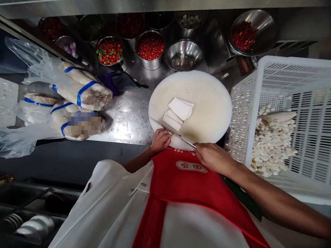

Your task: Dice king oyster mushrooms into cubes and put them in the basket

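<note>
A round white cutting board (212,100) lies in front of me. White slices of king oyster mushroom (179,108) rest on it, some overlapping. My right hand (207,155) grips a kitchen knife (181,137) by its handle, which the fingers hide. The blade runs slantwise over the board's near edge, just on my side of the slices. Close against the blade, my left hand (161,139) has its fingers curled on a piece of king oyster mushroom (170,133), mostly covered by the fingers and blade.
On the right stands a white plastic basket (241,113) holding diced mushroom (274,148). Bagged mushrooms (85,89) with blue tape lie left. Behind the board are bowls of chopped red chillies (150,47), mixed chillies (109,51) and a metal bowl (191,57). A steel ledge (165,8) runs across the top.
</note>
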The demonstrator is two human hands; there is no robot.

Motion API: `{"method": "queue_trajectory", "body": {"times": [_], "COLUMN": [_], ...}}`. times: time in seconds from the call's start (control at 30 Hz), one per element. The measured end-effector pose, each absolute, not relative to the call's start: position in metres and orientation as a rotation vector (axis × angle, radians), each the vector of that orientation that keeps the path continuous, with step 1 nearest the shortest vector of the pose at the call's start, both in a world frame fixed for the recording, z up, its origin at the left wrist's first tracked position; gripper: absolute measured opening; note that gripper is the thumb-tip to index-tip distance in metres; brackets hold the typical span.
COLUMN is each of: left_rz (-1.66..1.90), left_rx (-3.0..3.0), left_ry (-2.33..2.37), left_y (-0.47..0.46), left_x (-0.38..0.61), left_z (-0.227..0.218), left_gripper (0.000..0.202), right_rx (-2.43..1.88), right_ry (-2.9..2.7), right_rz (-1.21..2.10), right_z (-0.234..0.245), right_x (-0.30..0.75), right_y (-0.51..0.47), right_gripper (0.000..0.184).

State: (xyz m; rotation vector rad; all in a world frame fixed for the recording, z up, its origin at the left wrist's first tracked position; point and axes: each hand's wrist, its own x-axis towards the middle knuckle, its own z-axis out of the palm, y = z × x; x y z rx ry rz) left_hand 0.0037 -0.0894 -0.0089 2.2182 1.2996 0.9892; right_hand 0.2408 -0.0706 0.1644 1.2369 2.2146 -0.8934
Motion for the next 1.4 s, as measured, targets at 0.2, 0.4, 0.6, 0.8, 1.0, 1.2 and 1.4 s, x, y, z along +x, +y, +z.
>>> {"method": "queue_trajectory", "body": {"times": [0.2, 0.4, 0.6, 0.8, 1.0, 1.2, 1.4], "left_rz": [0.936, 1.010, 0.949, 0.914, 0.931, 0.927, 0.995], "left_rx": [2.251, 2.359, 2.343, 2.284, 2.310, 2.349, 2.324], "left_ry": [1.294, 1.276, 1.276, 1.270, 1.342, 1.273, 1.217], "left_y": [-0.090, -0.087, -0.092, -0.102, -0.106, -0.104, -0.100], "left_x": [0.001, 0.000, 0.000, -0.009, -0.012, -0.007, 0.000], "left_z": [-0.015, -0.011, -0.010, -0.009, -0.013, -0.018, -0.016], "left_gripper": [0.008, 0.008, 0.019, 0.023, 0.010, 0.008, 0.011], "right_rx": [1.235, 1.328, 1.467, 1.493, 1.399, 1.319, 1.276], "right_ry": [2.143, 2.242, 2.331, 2.338, 2.328, 2.317, 2.314], "right_rz": [-0.916, -0.948, -0.967, -0.940, -0.963, -0.936, -0.923], "right_z": [0.141, 0.106, 0.108, 0.129, 0.141, 0.137, 0.134], "right_x": [0.224, 0.227, 0.233, 0.236, 0.239, 0.235, 0.231], "right_y": [-0.063, -0.072, -0.078, -0.075, -0.082, -0.085, -0.080], "right_gripper": [0.022, 0.027, 0.030, 0.028, 0.026, 0.025, 0.024]}}
